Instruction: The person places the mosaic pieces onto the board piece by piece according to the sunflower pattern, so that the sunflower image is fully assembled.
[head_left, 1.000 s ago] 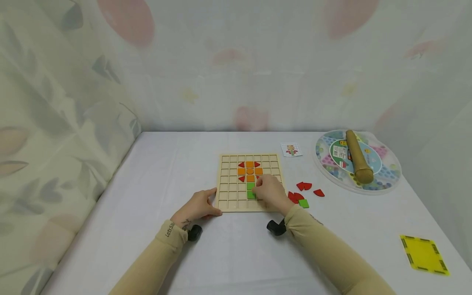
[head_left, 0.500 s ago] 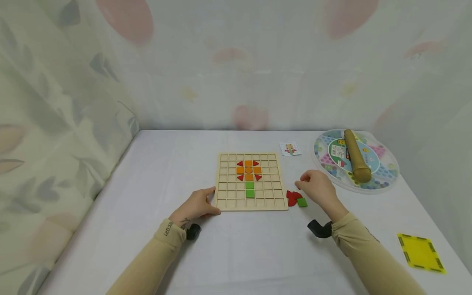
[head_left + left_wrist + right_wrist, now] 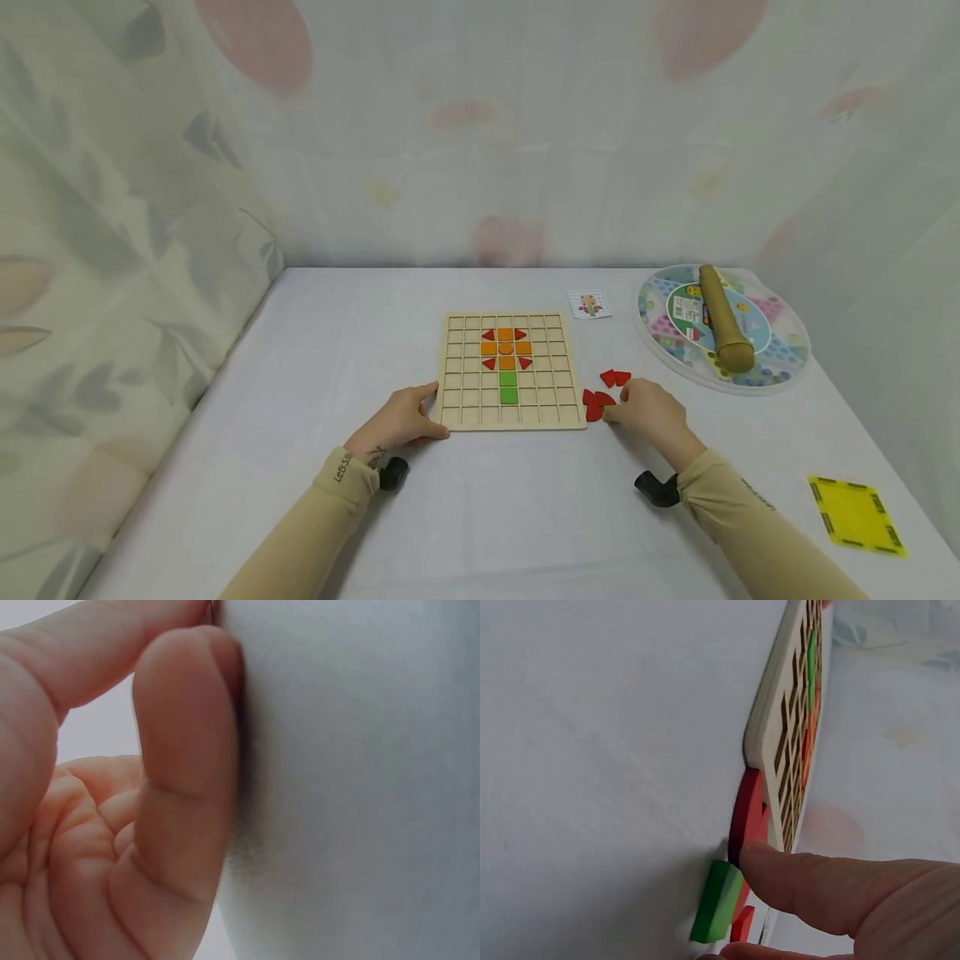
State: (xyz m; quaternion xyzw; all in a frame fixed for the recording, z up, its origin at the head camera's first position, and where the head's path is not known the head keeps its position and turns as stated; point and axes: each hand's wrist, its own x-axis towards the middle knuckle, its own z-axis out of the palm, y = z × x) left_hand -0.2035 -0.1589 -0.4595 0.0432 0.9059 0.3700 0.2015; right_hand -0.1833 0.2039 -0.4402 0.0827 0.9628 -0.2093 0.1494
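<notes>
A pale wooden grid board lies on the white table, bearing orange squares, an orange disc, small red triangles and two green square tiles. My left hand holds its near left corner between thumb and forefinger; the left wrist view shows the curled fingers but little of the board. Just right of the board, my right hand pinches a loose green square tile beside several red quarter-round pieces. Its fingers partly hide the tile.
A small picture card lies behind the board's right corner. At the back right a round patterned lid carries a brown microphone-shaped object. A yellow square frame lies at the right front.
My right hand has left the green tiles on the board, moved right over the loose pieces, then come down onto the loose green tile. My left hand stays at the corner.
</notes>
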